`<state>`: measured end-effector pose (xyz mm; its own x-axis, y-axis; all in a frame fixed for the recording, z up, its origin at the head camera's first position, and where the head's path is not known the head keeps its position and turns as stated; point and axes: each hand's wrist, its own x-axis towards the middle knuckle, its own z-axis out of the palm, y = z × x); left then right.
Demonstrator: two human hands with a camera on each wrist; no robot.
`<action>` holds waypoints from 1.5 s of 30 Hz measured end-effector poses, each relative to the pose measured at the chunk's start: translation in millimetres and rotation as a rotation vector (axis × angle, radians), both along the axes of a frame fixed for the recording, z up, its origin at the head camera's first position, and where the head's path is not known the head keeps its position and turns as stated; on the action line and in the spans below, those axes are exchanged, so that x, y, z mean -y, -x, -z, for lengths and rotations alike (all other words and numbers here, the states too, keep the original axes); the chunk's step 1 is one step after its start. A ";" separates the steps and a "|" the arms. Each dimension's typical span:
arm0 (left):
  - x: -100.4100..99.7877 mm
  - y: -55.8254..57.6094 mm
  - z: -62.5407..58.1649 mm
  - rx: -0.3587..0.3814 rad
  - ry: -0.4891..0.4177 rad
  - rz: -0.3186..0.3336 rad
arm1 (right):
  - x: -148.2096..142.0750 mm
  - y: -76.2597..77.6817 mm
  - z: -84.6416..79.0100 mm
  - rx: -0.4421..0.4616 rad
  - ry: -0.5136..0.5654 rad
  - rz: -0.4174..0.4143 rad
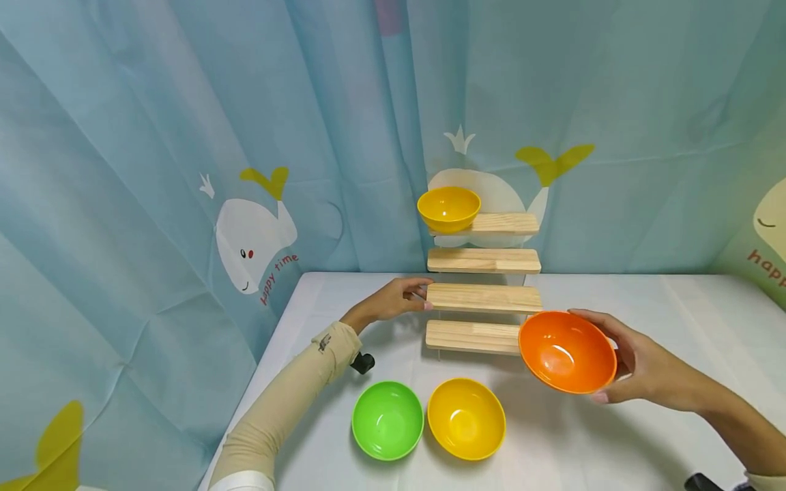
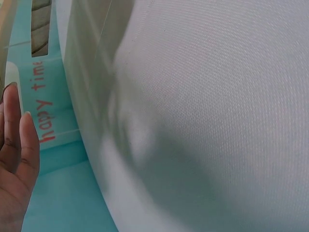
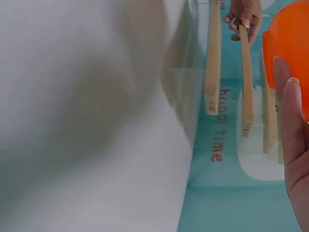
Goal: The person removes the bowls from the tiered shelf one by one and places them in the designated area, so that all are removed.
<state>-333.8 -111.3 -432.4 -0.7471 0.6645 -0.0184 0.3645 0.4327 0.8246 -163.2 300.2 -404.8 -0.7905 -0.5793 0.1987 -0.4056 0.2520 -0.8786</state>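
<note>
My right hand [image 1: 641, 358] grips an orange bowl [image 1: 559, 348] by its right side, thumb at the near rim and fingers behind. The bowl is tilted, its inside facing the head camera, and overlaps the right end of the lowest wooden plank. My left hand [image 1: 396, 299] pinches the left end of the second plank up [image 1: 484, 298] on a stepped display rack; the right wrist view also shows this left hand [image 3: 245, 17] at the plank's end. A yellow bowl [image 1: 449, 210] sits on the left of the top plank [image 1: 505, 223].
In front of the rack, a green bowl [image 1: 388, 421] and another yellow bowl [image 1: 467, 419] stand side by side on the white tabletop [image 1: 344, 470]. A light blue curtain [image 1: 344, 136] with whale prints hangs behind and at the left. Clear side panels [image 3: 181, 104] support the planks.
</note>
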 end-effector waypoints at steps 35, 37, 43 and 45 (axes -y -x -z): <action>-0.7 0.2 1.2 0.011 -0.008 -0.010 | 2.4 -20.4 54.6 0.211 0.039 -0.167; -0.5 0.4 1.3 0.012 -0.009 -0.012 | 3.0 -21.8 56.3 0.248 0.020 -0.152; -0.5 0.2 1.2 0.023 -0.015 -0.016 | 4.3 -25.4 64.8 0.291 -0.003 -0.167; -0.5 0.4 1.6 0.026 -0.019 -0.017 | 5.2 -26.7 66.5 0.310 -0.021 -0.151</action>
<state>-334.2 -110.8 -434.0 -0.7575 0.6523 -0.0257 0.3357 0.4230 0.8416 -136.5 295.0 -471.2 -0.7166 -0.6957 -0.0507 -0.1543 0.2290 -0.9611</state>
